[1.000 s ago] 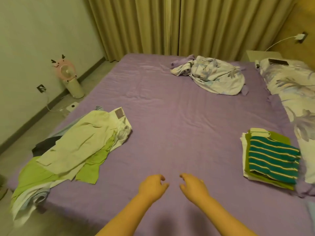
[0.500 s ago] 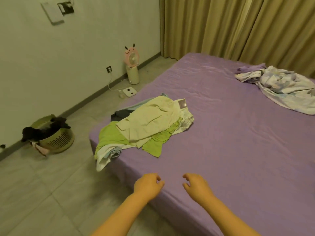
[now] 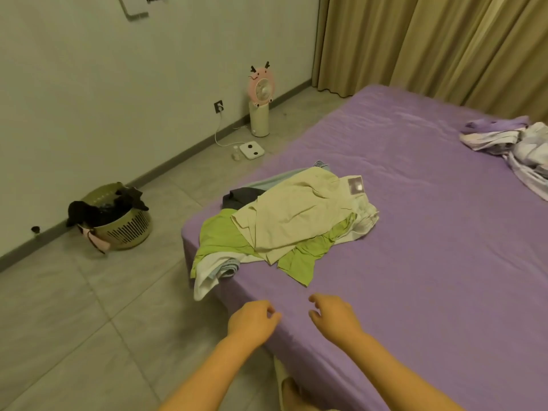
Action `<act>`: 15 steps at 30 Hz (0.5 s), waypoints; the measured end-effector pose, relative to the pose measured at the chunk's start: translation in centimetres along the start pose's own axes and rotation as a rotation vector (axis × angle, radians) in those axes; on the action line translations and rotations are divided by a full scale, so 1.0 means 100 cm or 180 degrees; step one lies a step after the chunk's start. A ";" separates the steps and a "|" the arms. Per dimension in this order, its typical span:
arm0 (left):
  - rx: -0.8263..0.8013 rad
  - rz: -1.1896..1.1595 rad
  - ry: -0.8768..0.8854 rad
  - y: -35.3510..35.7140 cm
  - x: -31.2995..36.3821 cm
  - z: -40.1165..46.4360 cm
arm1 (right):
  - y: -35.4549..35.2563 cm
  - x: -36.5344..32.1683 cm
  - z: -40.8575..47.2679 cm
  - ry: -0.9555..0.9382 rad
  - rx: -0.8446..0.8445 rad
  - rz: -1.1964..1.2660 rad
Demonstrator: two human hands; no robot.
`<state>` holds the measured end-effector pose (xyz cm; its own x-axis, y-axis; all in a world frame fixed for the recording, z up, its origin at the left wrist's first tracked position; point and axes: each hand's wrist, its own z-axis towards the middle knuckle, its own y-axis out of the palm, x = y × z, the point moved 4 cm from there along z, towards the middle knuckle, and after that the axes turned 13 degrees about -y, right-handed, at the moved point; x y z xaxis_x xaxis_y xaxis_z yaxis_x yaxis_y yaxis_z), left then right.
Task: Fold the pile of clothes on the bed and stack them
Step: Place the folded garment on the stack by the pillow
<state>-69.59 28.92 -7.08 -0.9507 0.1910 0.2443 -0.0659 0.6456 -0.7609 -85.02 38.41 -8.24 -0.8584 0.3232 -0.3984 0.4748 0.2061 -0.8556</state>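
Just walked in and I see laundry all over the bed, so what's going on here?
A person is sorting out clothes on the purple bed. An unfolded pile of clothes lies at the bed's corner, partly hanging over the edge. Both hands are empty with loosely curled fingers: the left hand and the right hand hover near the bed's edge, short of the pile. Nothing from the pile is picked up yet.

Your purple bed (image 3: 430, 247) carries the pile of clothes (image 3: 284, 226) at its 9 o'clock corner, spilling over the edge, and a crumpled sheet (image 3: 519, 149) at 2 o'clock.
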 end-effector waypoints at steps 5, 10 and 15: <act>-0.0031 0.0109 -0.0048 -0.027 0.019 0.059 | -0.016 0.024 0.060 0.0146 -0.0007 0.0109; 0.0000 0.0141 0.0003 -0.064 0.051 0.122 | -0.041 0.055 0.123 0.0259 -0.0026 0.0163; -0.0069 0.0154 0.0059 -0.092 0.083 0.176 | -0.072 0.080 0.172 0.0373 0.0020 0.0096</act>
<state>-82.23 11.62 -8.62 -0.9468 0.2361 0.2188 -0.0131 0.6511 -0.7589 -98.65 23.61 -10.97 -0.8150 0.4349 -0.3830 0.4984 0.1891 -0.8461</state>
